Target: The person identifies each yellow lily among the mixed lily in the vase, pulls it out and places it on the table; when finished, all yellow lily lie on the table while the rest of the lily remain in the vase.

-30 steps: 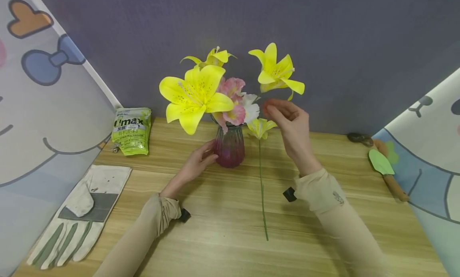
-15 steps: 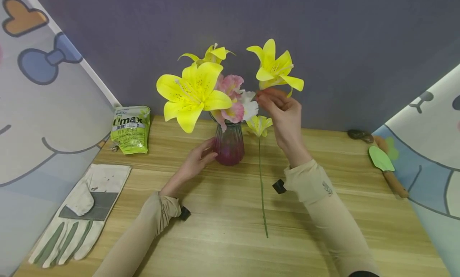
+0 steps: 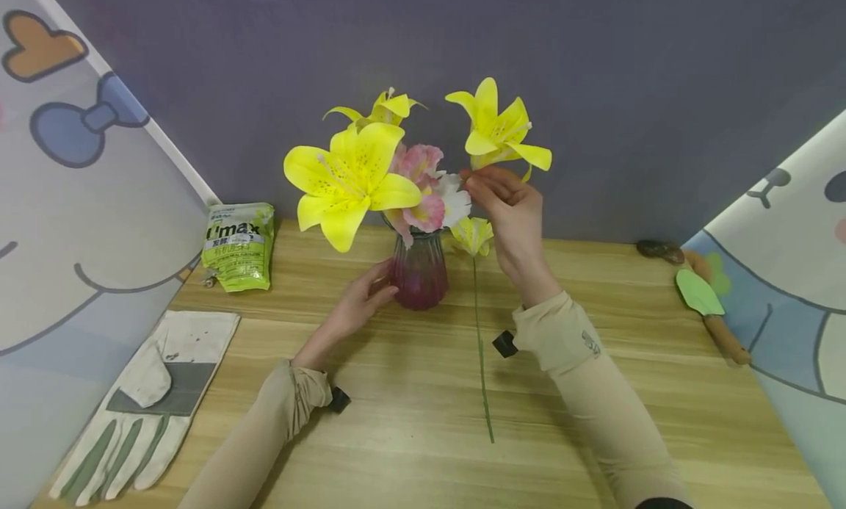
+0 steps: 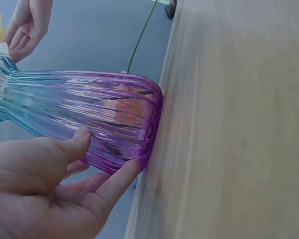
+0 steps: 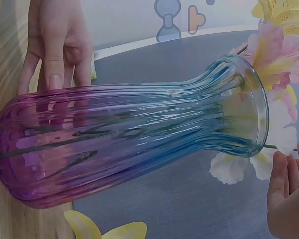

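Note:
A ribbed glass vase (image 3: pixel 419 274), purple below and blue at the neck, stands upright on the table. My left hand (image 3: pixel 360 300) holds it low on the left side, thumb and fingers against the glass (image 4: pixel 124 104). Pink flowers (image 3: pixel 423 167), a white flower (image 3: pixel 452 200) and yellow lilies (image 3: pixel 350 178) rise from its mouth. Right of the mouth, my right hand (image 3: pixel 515 222) pinches a thin green stem (image 5: pixel 284 148) just under a yellow lily (image 3: pixel 499 131); the fingertips partly hide it. Stems show through the glass.
Another yellow lily (image 3: pixel 472 237) has its long green stem (image 3: pixel 482 347) lying toward the front. White-grey gloves (image 3: pixel 152 399) and a green fertilizer bag (image 3: pixel 238 248) are at left. A small green-bladed trowel (image 3: pixel 700 292) and a dark object (image 3: pixel 661 252) lie at right.
My right hand has moved a little left toward the vase mouth, and the lily above it has shifted slightly left. My left hand stays on the vase.

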